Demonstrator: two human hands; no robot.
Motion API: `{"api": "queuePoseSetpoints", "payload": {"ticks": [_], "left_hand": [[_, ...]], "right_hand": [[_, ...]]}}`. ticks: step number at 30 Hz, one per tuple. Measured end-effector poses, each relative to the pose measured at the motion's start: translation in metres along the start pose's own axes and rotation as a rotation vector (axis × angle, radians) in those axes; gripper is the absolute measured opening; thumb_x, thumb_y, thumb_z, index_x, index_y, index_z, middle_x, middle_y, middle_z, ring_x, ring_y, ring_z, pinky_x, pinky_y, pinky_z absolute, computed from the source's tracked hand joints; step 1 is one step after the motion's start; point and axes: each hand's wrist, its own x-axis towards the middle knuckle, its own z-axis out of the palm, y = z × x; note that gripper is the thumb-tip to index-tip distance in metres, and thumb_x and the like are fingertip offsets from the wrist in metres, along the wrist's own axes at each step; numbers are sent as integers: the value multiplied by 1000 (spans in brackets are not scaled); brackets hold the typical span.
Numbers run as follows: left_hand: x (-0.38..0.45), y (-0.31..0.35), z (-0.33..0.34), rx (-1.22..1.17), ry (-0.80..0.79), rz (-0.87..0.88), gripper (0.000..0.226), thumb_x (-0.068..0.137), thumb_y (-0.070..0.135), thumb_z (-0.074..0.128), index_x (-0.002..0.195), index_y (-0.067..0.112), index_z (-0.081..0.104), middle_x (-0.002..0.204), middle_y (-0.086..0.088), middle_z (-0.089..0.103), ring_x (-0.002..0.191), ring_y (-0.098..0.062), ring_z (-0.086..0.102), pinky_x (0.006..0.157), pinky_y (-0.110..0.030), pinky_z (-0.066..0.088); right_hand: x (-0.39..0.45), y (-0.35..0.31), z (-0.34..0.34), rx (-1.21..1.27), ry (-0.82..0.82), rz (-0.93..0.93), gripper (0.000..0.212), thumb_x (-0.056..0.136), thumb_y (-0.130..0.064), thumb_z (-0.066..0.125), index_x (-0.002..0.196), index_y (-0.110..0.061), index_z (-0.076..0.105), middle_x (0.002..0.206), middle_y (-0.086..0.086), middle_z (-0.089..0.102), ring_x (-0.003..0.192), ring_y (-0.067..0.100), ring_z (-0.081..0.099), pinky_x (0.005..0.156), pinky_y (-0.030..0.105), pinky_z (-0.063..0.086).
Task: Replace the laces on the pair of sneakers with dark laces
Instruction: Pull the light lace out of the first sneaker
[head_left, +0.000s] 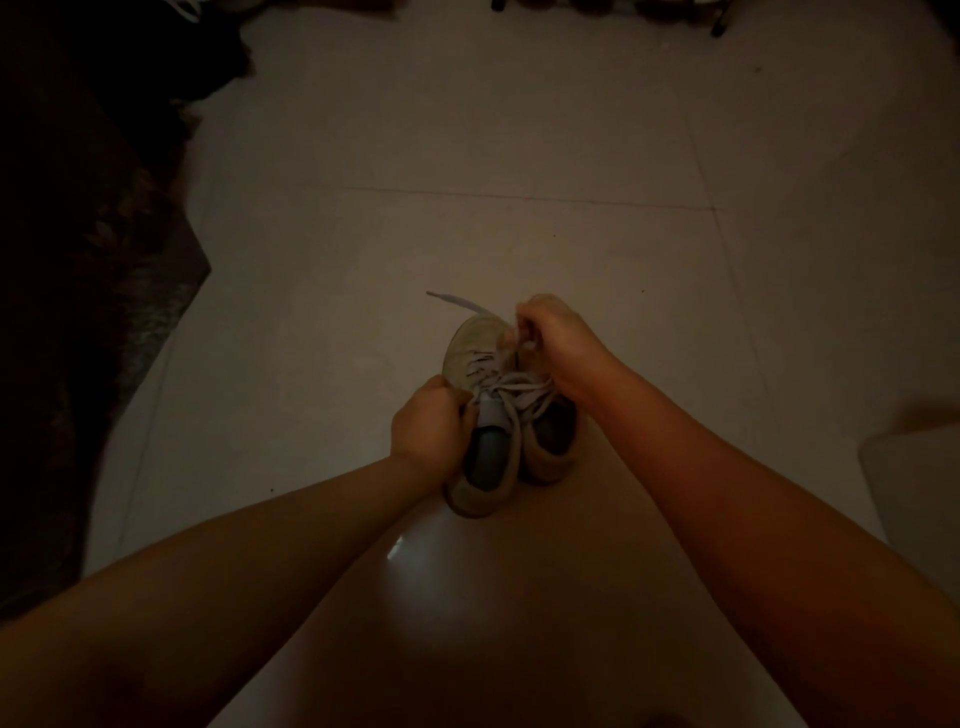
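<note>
Pale, shiny tiles are making up the floor (519, 130), and your two light sneakers are sitting on it side by side, right in front of you, toes pointing away. Your left hand (428, 428) is curling around the side of the left sneaker (480, 415), near its opening, and is gripping it. Your right hand (553, 340) is reaching over the right sneaker (553, 441), which is mostly hiding under your arm. That hand's fingers are pinching a pale lace (511, 382) and are lifting it up above the toe of the left sneaker. The lace is crossing the left sneaker in loose loops, and one loose end is poking out past the toe toward the far left. A dark rug (78, 260) is lying along the left side of the floor. The room is dim, so small parts are hard to see.
</note>
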Motion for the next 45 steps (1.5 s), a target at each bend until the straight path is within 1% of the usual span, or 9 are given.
{"api": "queuePoseSetpoints", "payload": {"ticks": [8,14,19,22,25,28,36,41,45], "left_hand": [[0,1,2,12,3,2,30,96,33,46,85,13,65,99,-10,53,85,-26,55,62,-28,36],[0,0,1,15,-2,9,28,95,33,47,87,14,66,101,-9,53,89,-26,55,62,-27,34],[0,1,0,3,2,11,28,95,33,47,89,14,67,101,-8,53,88,-25,56,63,-28,37],[0,0,0,12,0,5,28,96,33,46,91,14,67,102,-9,53,88,-25,56,62,-28,36],[0,1,1,16,6,-6,28,96,33,46,93,15,67,103,-9,53,89,-25,55,63,-29,36],[0,2,2,19,6,-18,28,95,34,46,95,16,67,104,-9,53,89,-26,56,63,-28,37],[-1,1,2,-6,16,-32,28,95,34,47,91,14,66,101,-10,54,87,-26,56,63,-29,38],[-1,-2,2,-6,26,-19,28,95,34,48,89,14,66,100,-10,54,86,-26,56,61,-28,35],[0,-1,3,-11,30,-13,29,95,33,47,87,13,66,99,-9,53,85,-25,55,61,-28,34]], "right_hand": [[-5,34,1,-1257,-155,-257,23,89,-26,58,109,-16,59,103,8,64,92,25,59,73,30,46],[-3,24,6,-1282,52,-422,23,94,-23,48,99,-10,66,98,11,65,90,26,61,67,27,39],[-8,9,-2,-1147,-24,-409,42,90,-18,54,131,-23,46,105,5,59,95,23,59,53,21,28],[-12,10,-10,-1332,-195,-322,52,87,-33,62,137,-34,46,124,7,49,112,25,51,75,23,32],[-13,16,-15,-1542,-131,-366,41,83,-51,59,122,-37,61,134,2,44,126,25,35,95,33,30],[-11,27,-7,-1523,-102,-513,34,87,-46,56,115,-32,66,143,-2,40,138,24,21,105,37,17],[4,48,16,-1458,22,-598,25,92,-28,50,107,-24,69,117,-2,59,118,20,42,99,33,19],[5,35,15,-898,130,-433,13,85,-21,61,85,-12,72,86,4,67,83,19,58,80,28,44],[7,11,11,-313,157,-270,10,93,-12,53,84,-11,57,93,6,65,82,13,60,63,9,47]]}}
